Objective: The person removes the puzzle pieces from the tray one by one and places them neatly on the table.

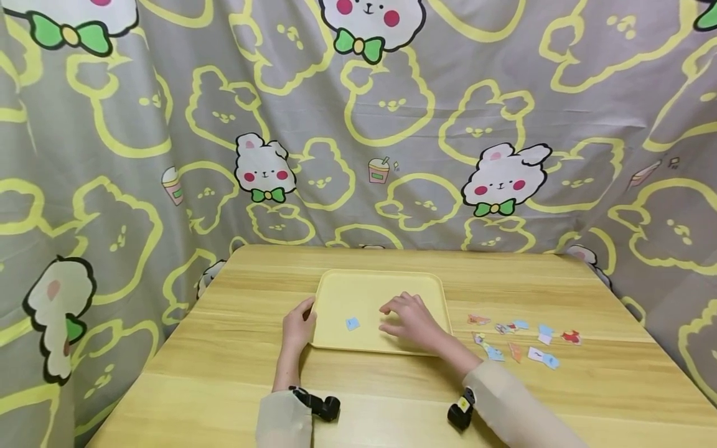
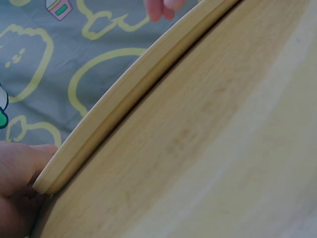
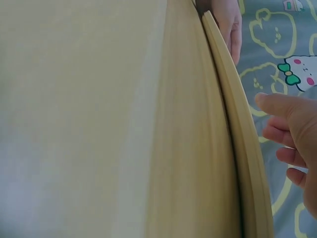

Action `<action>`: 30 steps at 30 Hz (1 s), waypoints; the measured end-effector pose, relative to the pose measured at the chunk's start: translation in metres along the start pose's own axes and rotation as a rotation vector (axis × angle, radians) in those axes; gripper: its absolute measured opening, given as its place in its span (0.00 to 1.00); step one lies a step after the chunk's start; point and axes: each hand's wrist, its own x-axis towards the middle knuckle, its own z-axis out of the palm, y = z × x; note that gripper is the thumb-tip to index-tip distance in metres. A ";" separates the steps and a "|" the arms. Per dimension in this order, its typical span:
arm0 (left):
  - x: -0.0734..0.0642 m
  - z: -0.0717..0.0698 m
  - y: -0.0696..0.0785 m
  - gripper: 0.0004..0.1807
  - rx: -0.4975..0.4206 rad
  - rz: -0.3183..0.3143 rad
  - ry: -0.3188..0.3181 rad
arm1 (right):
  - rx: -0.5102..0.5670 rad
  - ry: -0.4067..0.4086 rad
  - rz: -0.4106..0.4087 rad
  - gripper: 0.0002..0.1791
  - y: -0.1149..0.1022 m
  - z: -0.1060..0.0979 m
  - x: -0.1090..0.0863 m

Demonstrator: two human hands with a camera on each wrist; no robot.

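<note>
A shallow pale-yellow tray (image 1: 392,283) lies on the table, with a small light-blue paper piece (image 1: 351,323) on its left half. My left hand (image 1: 298,326) holds the tray's left edge; in the left wrist view, the fingers (image 2: 37,158) meet the tray's corner. Over the right half of the tray is my right hand (image 1: 411,320), its thumb and fingers apart with nothing between them. The right wrist view shows this hand (image 3: 294,134) above the tray's rim (image 3: 247,153), its fingers loosely bent.
To the right of the tray, several small printed paper pieces lie scattered, among them a red one (image 1: 571,337), an orange one (image 1: 514,352) and a blue-and-white one (image 1: 544,334). A patterned grey curtain (image 1: 330,118) hangs behind the wooden table (image 1: 213,379).
</note>
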 end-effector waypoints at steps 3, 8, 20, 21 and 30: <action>0.000 -0.001 0.001 0.23 -0.005 0.003 0.004 | -0.003 -0.018 -0.008 0.20 -0.004 0.004 0.006; -0.001 -0.001 0.002 0.22 -0.007 0.015 0.012 | -0.009 -0.072 0.006 0.23 -0.013 0.014 0.016; -0.001 0.002 0.000 0.23 -0.012 0.010 0.013 | -0.092 -0.132 -0.014 0.23 -0.025 0.030 0.029; -0.001 0.002 0.000 0.23 -0.016 0.008 0.011 | -0.101 -0.133 -0.020 0.22 -0.026 0.031 0.030; -0.001 0.001 0.000 0.22 -0.008 0.029 0.017 | -0.128 -0.136 -0.053 0.19 -0.030 0.032 0.036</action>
